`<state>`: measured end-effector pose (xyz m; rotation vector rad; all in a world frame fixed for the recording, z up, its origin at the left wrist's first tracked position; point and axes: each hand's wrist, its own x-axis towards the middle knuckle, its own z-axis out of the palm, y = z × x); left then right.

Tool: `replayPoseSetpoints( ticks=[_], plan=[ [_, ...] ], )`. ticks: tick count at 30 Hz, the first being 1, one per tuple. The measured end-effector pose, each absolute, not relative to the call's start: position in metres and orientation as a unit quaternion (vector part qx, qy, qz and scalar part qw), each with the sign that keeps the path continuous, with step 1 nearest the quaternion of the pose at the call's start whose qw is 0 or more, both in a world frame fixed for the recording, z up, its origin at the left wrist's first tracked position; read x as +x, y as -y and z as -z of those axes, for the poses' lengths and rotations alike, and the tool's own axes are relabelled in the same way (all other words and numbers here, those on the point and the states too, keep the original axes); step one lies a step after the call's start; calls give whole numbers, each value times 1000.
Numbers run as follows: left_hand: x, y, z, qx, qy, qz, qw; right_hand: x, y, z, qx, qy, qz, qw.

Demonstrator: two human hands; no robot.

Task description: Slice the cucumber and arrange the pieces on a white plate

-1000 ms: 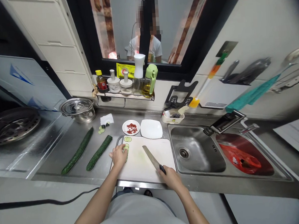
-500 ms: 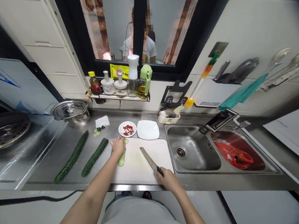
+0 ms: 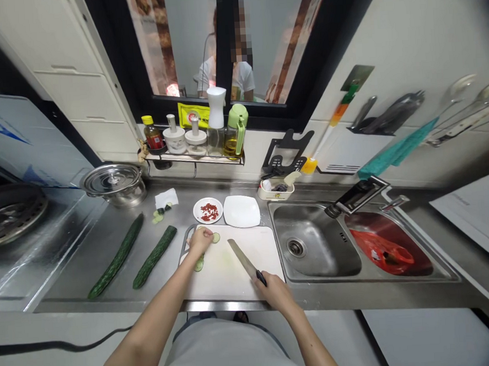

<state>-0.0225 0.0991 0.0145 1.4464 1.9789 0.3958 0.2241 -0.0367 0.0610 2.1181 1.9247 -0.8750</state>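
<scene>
My right hand (image 3: 272, 287) grips the black handle of a kitchen knife (image 3: 241, 256), whose blade lies over the white cutting board (image 3: 238, 285) and points away to the left. My left hand (image 3: 200, 241) is over the board's far left part, fingers pinched at the edge of a round cucumber slice (image 3: 216, 238). More cucumber slices (image 3: 198, 263) lie in a row under and beside that wrist, partly hidden. Just beyond the board are a plate of chopped red bits (image 3: 208, 211) and a bare white plate (image 3: 242, 211).
Two whole cucumbers (image 3: 155, 257) lie left of the board. Cucumber scraps (image 3: 158, 215) sit by a white tissue (image 3: 166, 197), near a lidded steel pot (image 3: 116, 185). To the right is a sink (image 3: 314, 245) with a red plastic bag (image 3: 381, 250). A condiment shelf (image 3: 197, 158) hangs behind.
My left hand has moved right and slightly nearer, and its fingers have drawn into a pinch. One cucumber slice has shifted right with it. The knife and right hand stay put.
</scene>
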Motion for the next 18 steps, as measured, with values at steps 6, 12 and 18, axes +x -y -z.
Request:
replayPoseSetpoints(
  ticks=[6,12,18],
  plan=[
    [0,-81,-9,573,-740,-120,332,222,38,-64,709,-641,283,83],
    [3,-79,-5,611,-727,-94,299,218,42,-74,703,-649,273,96],
    [-1,-82,-8,638,-721,-70,263,208,45,-84,696,-657,263,126]
  ],
)
